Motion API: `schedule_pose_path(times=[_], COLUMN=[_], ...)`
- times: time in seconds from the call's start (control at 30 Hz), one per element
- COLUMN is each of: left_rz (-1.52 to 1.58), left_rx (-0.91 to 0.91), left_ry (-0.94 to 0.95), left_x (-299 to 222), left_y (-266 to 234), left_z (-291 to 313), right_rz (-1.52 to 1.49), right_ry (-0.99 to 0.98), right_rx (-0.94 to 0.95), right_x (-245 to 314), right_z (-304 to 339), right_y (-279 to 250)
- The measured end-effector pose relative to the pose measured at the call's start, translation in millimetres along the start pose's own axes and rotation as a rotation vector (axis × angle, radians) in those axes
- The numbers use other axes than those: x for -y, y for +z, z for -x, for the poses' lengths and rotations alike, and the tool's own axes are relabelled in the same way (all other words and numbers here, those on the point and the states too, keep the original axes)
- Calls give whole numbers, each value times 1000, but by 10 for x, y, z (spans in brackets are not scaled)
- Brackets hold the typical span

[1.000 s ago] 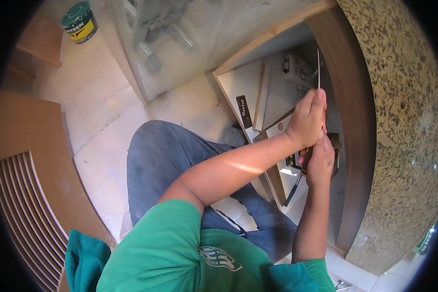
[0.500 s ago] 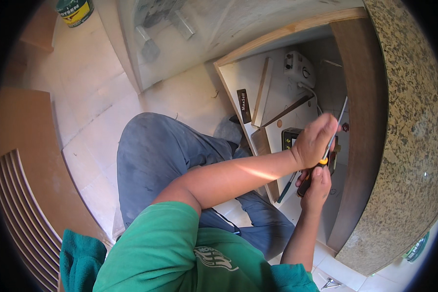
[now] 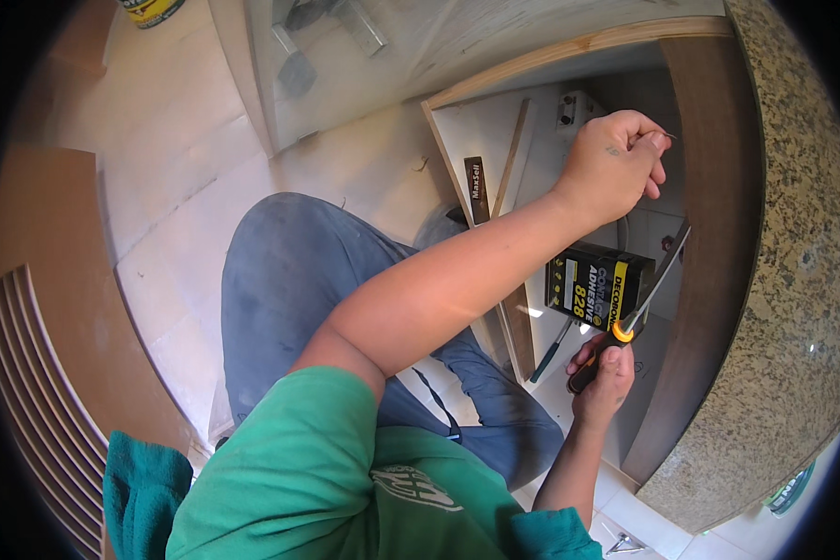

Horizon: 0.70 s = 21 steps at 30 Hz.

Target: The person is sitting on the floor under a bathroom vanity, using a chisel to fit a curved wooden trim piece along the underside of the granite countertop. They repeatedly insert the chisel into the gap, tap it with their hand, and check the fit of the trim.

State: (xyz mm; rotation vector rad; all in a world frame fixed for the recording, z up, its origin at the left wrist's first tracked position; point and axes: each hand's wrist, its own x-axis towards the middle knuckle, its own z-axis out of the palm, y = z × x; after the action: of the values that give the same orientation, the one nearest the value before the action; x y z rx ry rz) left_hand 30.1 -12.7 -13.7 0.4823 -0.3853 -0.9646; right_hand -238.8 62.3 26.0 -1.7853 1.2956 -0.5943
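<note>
At the right of centre, a long-shafted tool [image 3: 623,329] is gripped by its black-and-orange handle in the closed right hand [image 3: 607,375], its tip overlapping the brown wooden panel [image 3: 721,233], while higher up what looks like a thin sliver [image 3: 673,136] is pinched between the left hand's [image 3: 616,161] thumb and fingertips. Work is judged to be under way, though how much is done or left cannot be told. Outward, a black-and-yellow tin [image 3: 583,280] is seen near the shaft, a speckled stone slab [image 3: 798,280] at far right, and a louvred panel [image 3: 42,392] at lower left.
</note>
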Motion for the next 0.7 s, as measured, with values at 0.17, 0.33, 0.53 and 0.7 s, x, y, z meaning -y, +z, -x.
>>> schedule_pose_path(times=[0.17, 0.33, 0.53, 0.7], left_rz=[263, 485, 407, 620], left_rx=[-367, -453, -401, -236], left_ry=[11, -97, -69, -147], left_x=[376, 526, 488, 525], left_y=[-128, -97, -215, -291], left_z=[4, 93, 0, 3], right_rz=[-14, -9, -39, -49], right_ry=[-9, 1, -45, -35], right_rx=[35, 41, 7, 7], right_x=[39, 24, -27, -35], right_z=[-25, -7, -21, -33], right_y=[-5, -15, 24, 44])
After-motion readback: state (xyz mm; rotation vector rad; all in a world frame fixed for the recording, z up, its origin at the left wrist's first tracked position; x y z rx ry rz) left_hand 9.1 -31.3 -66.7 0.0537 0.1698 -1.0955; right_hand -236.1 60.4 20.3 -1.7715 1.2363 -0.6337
